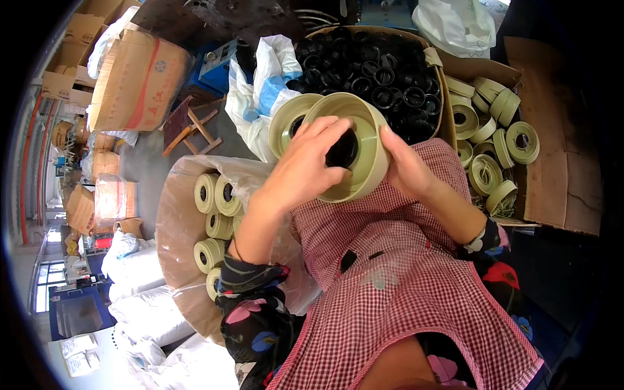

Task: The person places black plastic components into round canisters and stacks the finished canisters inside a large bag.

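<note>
Grip: our left hand (312, 153) reaches into a pale green cup (368, 143), fingers and thumb curved about a black ring (342, 149); we cannot tell whether they clench it. Our right hand (411, 168) grasps the same cup by its right side, thumb at the rim.
Blue cabinet (78, 313): far left and low in our view, beside the white sacks (140, 260).
Taped carton (136, 81): large and brown, upper left, a red strip across it.
Wooden stool (193, 129): on the floor, just right of that carton.
Lined carton (174, 227): at our left, clear plastic draped over its edge; inside we see upright cups (206, 193) with black centres.
White-and-blue bag (268, 81): crumpled, behind our left hand.
Second cup (279, 133): also pale green, partly hidden behind the one we hold.
Pale green cup: above our lap, tilted so that its mouth faces us, the black ring within it.
Checked apron (390, 260): red and white, spread beneath our hands.
Black rings (383, 76): heaped in a carton beyond our hands.
White bag (455, 27): behind that heap, to its right.
Open carton (559, 143): at our right, flap folded out, loose cups (502, 107) jumbled inside.
</note>
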{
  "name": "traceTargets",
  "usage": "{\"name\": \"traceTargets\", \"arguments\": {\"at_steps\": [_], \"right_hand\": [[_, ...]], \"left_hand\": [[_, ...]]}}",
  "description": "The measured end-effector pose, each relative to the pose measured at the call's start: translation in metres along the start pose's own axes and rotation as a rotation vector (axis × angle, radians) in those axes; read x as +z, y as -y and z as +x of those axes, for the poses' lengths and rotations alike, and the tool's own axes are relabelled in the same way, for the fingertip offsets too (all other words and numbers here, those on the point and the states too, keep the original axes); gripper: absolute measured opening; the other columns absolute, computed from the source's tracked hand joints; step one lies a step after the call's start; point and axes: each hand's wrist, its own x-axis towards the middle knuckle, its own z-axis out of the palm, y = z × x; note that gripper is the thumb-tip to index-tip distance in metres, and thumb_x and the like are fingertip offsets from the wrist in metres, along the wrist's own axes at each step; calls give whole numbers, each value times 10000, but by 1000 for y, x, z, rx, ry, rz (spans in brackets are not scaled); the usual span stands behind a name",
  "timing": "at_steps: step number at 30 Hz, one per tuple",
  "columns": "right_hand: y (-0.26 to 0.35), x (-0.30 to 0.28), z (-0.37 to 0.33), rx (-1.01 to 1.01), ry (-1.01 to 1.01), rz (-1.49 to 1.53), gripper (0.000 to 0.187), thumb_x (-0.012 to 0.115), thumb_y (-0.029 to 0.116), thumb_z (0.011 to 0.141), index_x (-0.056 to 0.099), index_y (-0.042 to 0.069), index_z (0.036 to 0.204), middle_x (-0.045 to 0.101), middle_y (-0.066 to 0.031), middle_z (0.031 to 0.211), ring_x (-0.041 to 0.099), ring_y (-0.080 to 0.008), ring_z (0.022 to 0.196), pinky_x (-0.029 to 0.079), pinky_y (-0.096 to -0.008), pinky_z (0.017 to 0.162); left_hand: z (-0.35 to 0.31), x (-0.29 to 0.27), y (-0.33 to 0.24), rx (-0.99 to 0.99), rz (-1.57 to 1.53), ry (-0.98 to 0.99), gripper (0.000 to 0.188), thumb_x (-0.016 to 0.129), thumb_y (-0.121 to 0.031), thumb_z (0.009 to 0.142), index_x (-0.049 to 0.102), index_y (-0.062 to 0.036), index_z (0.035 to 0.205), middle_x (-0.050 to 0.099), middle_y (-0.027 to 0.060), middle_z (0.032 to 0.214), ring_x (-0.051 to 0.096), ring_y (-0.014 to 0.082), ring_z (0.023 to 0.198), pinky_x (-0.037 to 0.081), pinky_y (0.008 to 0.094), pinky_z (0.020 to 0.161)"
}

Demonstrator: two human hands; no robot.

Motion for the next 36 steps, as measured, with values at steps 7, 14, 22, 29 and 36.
{"name": "traceTargets", "arguments": {"at_steps": [7, 14, 22, 29, 36], "right_hand": [[6, -20, 54, 24, -136, -303, 552, 289, 458, 978, 366, 52, 1343, 460, -126, 1308, 495, -261, 1159, 480, -399, 834], [-19, -39, 76, 146, -237, -521, 732, 373, 579, 908, 229, 95, 1436, 242, -215, 1446, 267, -394, 1320, 388, -514, 951], [-23, -35, 91, 212, -97, -537, 778, 376, 625, 886, 177, 141, 1463, 210, -191, 1479, 200, -385, 1360, 227, -580, 1038], [-25, -25, 98, -40, -62, -665, 726, 434, 578, 890, 272, 133, 1441, 291, -155, 1456, 227, -322, 1362, 242, -534, 1049], [9, -2, 85, -108, -73, -521, 665, 485, 526, 891, 380, 91, 1383, 420, -136, 1369, 359, -263, 1281, 319, -449, 1010]], "left_hand": [[17, -24, 57, -182, 31, -30, 643, 708, -113, 642, 508, -21, 1245, 552, 171, 1176, 502, 305, 1146, 372, 354, 996], [16, 4, 110, -227, 166, -171, 623, 723, -224, 711, 503, 9, 1245, 530, 210, 1220, 500, 319, 1154, 384, 361, 975], [-23, 17, 133, -831, -853, -525, 664, 568, -412, 876, 343, -18, 1362, 426, 183, 1345, 414, 324, 1238, 327, 485, 1000], [-25, 10, 116, -1003, -1169, -471, 439, 383, -193, 961, 341, 59, 1319, 439, 233, 1299, 464, 397, 1177, 373, 634, 922], [-37, -28, 106, -832, -1188, -534, 393, 426, -33, 878, 409, 112, 1243, 514, 238, 1195, 552, 358, 1078, 484, 503, 897]]}}
